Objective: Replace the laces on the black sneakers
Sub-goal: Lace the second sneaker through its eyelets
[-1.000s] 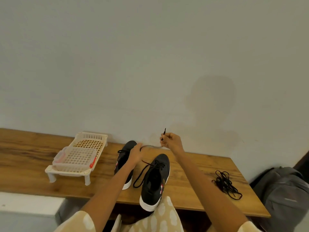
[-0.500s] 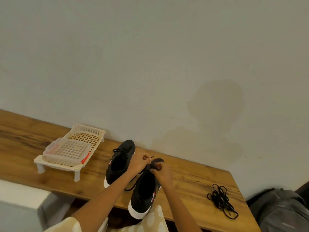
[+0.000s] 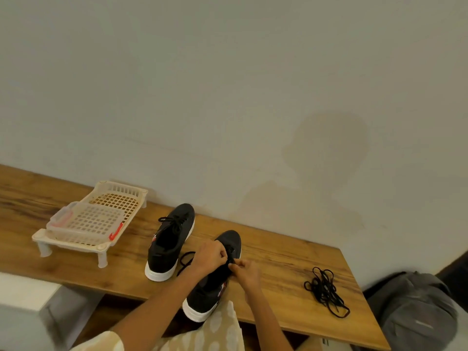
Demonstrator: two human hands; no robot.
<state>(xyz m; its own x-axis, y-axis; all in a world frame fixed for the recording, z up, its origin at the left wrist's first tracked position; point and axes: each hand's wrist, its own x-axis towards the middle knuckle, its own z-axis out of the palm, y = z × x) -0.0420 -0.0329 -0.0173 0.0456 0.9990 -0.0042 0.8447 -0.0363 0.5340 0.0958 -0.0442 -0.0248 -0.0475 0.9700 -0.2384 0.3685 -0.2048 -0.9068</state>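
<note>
— Hands first: how are they held?
— Both are curled over the near shoe (image 3: 212,287). The left hand (image 3: 211,257) is bunched at the lace rows, fingertips pressed together as if pinching lace; the right hand (image 3: 244,271) is pinched on something black just beside it. What exactly is gripped is too small to be told for sure.
— And the lace?
— A black loop (image 3: 186,262) is seen hanging out just left of the left hand, onto the bench (image 3: 291,264).
— Where is the other shoe?
— The far shoe (image 3: 172,241) is stood left of and beyond the left hand, laced and tied, with its toe toward the wall.
— Spare laces?
— A black tangle (image 3: 325,291) is laid well to the right of the right hand.
— Anything else?
— A cream rack (image 3: 101,224) is set far left of the hands, and a grey bag (image 3: 415,312) is seen beyond the bench's right end.
</note>
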